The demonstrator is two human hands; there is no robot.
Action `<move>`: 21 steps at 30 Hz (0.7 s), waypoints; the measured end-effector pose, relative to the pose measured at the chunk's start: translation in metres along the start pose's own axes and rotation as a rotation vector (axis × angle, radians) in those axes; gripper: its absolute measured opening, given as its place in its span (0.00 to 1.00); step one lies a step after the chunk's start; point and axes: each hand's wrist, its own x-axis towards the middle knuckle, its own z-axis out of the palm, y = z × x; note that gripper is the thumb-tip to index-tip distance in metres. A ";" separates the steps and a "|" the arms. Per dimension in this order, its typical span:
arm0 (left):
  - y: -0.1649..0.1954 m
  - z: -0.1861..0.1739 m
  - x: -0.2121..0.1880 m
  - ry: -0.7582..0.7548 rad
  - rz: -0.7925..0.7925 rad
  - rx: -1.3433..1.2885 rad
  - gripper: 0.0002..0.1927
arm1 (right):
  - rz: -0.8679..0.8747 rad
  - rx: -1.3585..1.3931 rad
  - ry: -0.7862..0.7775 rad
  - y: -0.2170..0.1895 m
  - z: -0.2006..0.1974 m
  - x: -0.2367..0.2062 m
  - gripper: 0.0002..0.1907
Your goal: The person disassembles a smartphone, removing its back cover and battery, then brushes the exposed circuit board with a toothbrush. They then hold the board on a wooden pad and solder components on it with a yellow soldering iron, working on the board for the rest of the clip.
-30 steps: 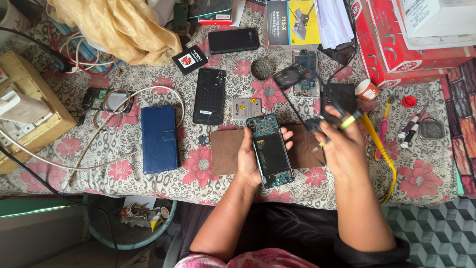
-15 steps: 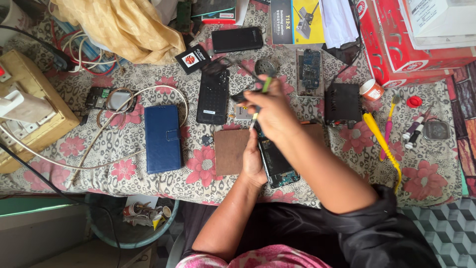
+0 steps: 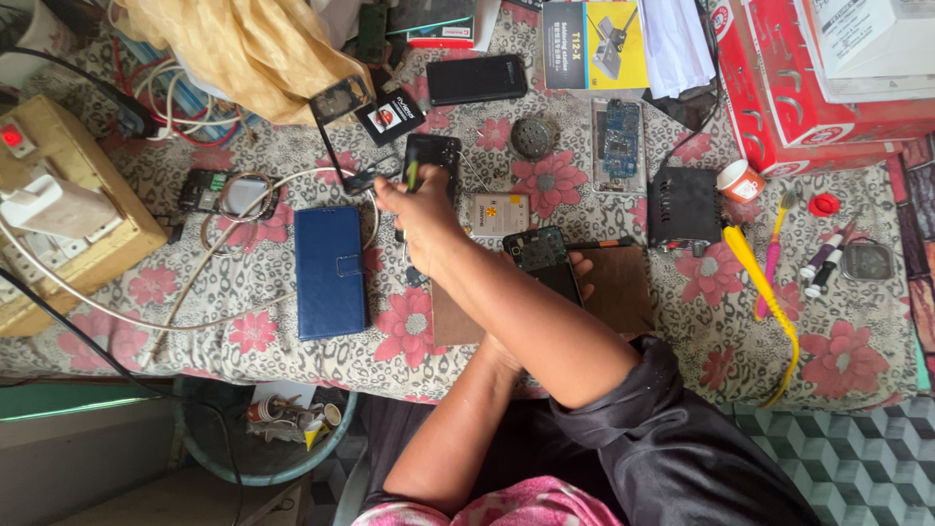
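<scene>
1. The right hand (image 3: 421, 209) reaches across the body to the left part of the surface (image 3: 243, 292), which is covered with a grey cloth printed with pink flowers. Its fingers are closed around a slim tool with a green-yellow handle (image 3: 412, 175), whose top sticks up out of the fist.
2. The tool sits over the near end of a black phone (image 3: 431, 161) that lies flat, long side running far to near, dark and matte with its screen side not showing.
3. The left hand (image 3: 575, 268) is mostly hidden under the right forearm; only fingertips show at the right edge of an opened phone (image 3: 539, 255). It appears to clasp that phone, though the grip itself is covered.
4. The opened phone lies on a brown mat (image 3: 623, 292) in the middle near part of the surface; its dark inner frame and a greenish board at its far end are exposed.
5. Just left of the right hand lies a blue flip case (image 3: 330, 271), closed and flat.
6. Just right of the right hand sits a small pale battery (image 3: 499, 212) with an orange mark.
7. Further right stand a black box (image 3: 684, 205) and a yellow-handled tool (image 3: 760, 292).
</scene>
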 end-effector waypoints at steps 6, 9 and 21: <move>0.000 -0.005 -0.001 0.014 0.007 0.022 0.47 | 0.029 0.066 -0.165 0.022 -0.013 0.001 0.23; -0.002 -0.005 -0.005 0.094 0.085 0.296 0.39 | -0.002 0.137 -0.268 0.025 -0.039 -0.004 0.20; -0.002 -0.001 0.004 0.266 0.144 0.209 0.46 | -0.774 -0.784 0.268 0.039 -0.256 -0.131 0.08</move>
